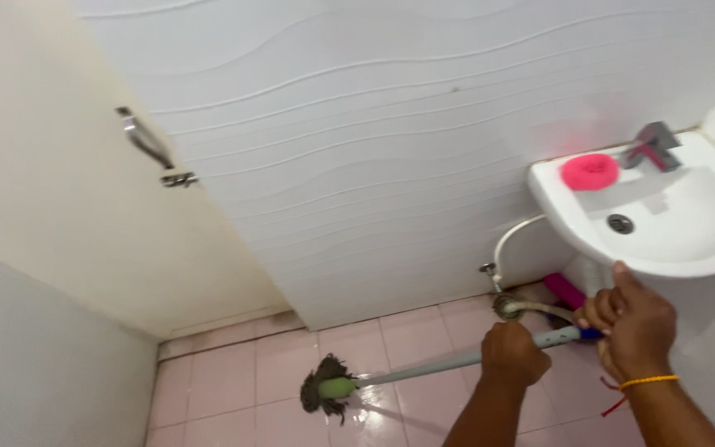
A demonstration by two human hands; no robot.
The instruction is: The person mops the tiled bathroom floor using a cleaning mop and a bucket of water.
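Both hands are wrapped around a mop handle [448, 362]: the left hand [512, 354] is fisted mid-shaft, the right hand [632, 323] closed over the top end, right by the blue cap, just under the white washbasin [664, 248]. From the grip, the shaft runs long and nearly flat, sloping down and away to the left, ending in a green socket and a dark stringy mop head [324, 391] on the wet pink floor tiles [233, 381]. Above the right hand, a pink scrubber [590, 171] sits on the basin rim, probably plastic mesh.
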